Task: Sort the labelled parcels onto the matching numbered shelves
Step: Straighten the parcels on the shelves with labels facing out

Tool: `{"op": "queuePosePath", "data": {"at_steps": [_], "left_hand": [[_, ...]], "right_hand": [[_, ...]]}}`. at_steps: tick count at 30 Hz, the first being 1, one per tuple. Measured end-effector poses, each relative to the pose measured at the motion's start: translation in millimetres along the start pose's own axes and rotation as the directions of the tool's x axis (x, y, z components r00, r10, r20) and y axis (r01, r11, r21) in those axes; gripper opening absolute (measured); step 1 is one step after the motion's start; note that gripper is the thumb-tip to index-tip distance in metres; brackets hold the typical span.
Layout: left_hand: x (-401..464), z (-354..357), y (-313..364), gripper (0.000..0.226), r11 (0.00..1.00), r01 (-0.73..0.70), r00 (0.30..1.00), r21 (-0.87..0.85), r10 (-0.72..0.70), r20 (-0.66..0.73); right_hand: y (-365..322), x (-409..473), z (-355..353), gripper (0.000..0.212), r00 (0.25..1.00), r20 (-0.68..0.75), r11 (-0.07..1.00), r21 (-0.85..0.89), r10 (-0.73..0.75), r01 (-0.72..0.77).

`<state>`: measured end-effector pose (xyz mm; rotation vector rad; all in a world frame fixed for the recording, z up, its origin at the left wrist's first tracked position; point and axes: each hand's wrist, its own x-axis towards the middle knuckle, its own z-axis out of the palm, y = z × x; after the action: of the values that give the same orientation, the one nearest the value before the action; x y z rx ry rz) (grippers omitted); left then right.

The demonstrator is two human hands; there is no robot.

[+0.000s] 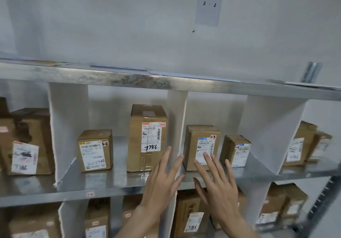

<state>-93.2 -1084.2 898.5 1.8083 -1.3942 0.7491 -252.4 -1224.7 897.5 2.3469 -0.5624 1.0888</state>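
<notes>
1. Both hands are spread and hold nothing. The left hand [162, 180] is raised in front of the white divider [177, 127]; the right hand [219, 186] reaches toward the parcel marked 1-3 [202, 147], and its fingertips [205, 154] overlap the label. I cannot tell if they really touch it.
2. This parcel stands upright on the middle shelf [110, 184], in the compartment just right of the divider, close to the front edge. A smaller parcel [236, 150] stands just beside it on the right.
3. I judge the step in hand is to settle the parcel in its compartment. To do it well, push with flat fingers on the front face, low, so the box slides and does not tip backward.
4. Keep the label facing the front edge, so the handwritten number can be read.
5. Leave a gap to the smaller parcel, so it is not turned.
6. The tall parcel marked 1-2 [147, 138] is left of the divider; the left hand should avoid it.
7. The shelf tag under this compartment is hidden by the hands, so check it against the parcel's mark.
</notes>
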Motion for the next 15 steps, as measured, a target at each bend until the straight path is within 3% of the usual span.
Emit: {"op": "queuePosePath", "data": {"at_steps": [7, 10, 15], "left_hand": [[37.5, 57.5, 49.0, 0.095, 0.999, 0.032, 0.994, -0.025, -0.029, 0.103], [52.1, 87.6, 58.2, 0.105, 0.996, 0.093, 0.987, 0.011, -0.093, 0.133], [67.6, 123.5, 54.4, 0.117, 0.974, 0.182, 0.975, 0.134, -0.197, 0.107]], "right_hand": [[71.0, -2.7, 26.1, 0.074, 0.989, 0.084, 0.992, 0.042, 0.119, -0.122], [97.0, 4.2, 48.0, 0.076, 0.989, 0.102, 0.991, 0.075, 0.104, -0.112], [120.7, 15.3, 82.9, 0.104, 0.981, 0.185, 0.99, 0.122, 0.053, -0.076]]}}
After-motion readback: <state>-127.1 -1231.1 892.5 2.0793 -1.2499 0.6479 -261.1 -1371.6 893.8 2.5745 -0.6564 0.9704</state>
